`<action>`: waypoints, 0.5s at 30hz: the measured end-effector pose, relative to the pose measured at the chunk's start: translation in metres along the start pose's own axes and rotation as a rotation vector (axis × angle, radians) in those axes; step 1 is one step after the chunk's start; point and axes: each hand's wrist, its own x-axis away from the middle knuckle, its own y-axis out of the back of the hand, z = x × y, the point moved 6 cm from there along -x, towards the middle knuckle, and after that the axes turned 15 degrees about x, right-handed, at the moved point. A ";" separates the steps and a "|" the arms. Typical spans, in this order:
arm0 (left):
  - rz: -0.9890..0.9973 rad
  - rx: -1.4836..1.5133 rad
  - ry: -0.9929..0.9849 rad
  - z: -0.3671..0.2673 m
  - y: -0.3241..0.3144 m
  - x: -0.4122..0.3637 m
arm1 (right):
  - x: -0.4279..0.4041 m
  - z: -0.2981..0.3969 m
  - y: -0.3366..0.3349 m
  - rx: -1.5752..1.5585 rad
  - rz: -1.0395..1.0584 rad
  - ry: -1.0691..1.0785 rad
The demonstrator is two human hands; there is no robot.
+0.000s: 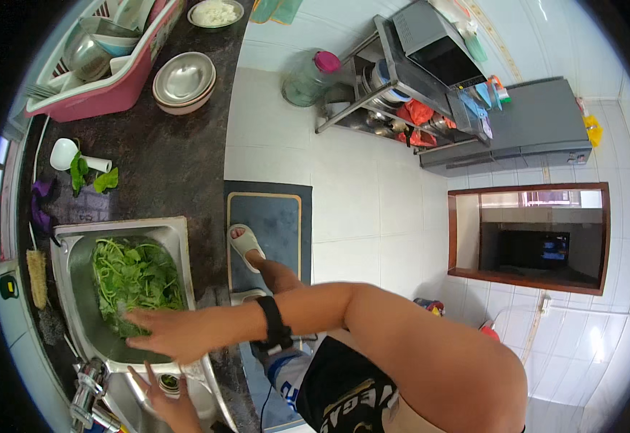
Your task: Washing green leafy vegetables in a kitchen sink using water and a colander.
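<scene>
A heap of leafy greens (139, 273) with long stems lies in the larger basin of a stainless steel sink (186, 260). Over the near edge of that heap is my right hand (166, 330), slightly blurred, its fingers spread and holding nothing. Whether its fingertips touch the leaves, I cannot tell. My left hand (169, 400) is above the smaller basin, by the divider, with fingers apart and nothing in them. Close to it shows a drain strainer (169, 383) with green bits. The chrome faucet (89, 387) stands at the sink's back edge.
On the counter are a white ladle (65, 154) with loose leaves, stacked metal bowls (185, 78), a pink dish rack (98, 100) and a bowl of white food (215, 13). A brush (37, 279) lies behind the sink. A mat (266, 216) covers the floor.
</scene>
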 end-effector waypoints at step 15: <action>-0.101 -0.346 0.098 -0.071 -0.033 0.001 | 0.101 -0.154 0.143 -1.361 0.419 -0.067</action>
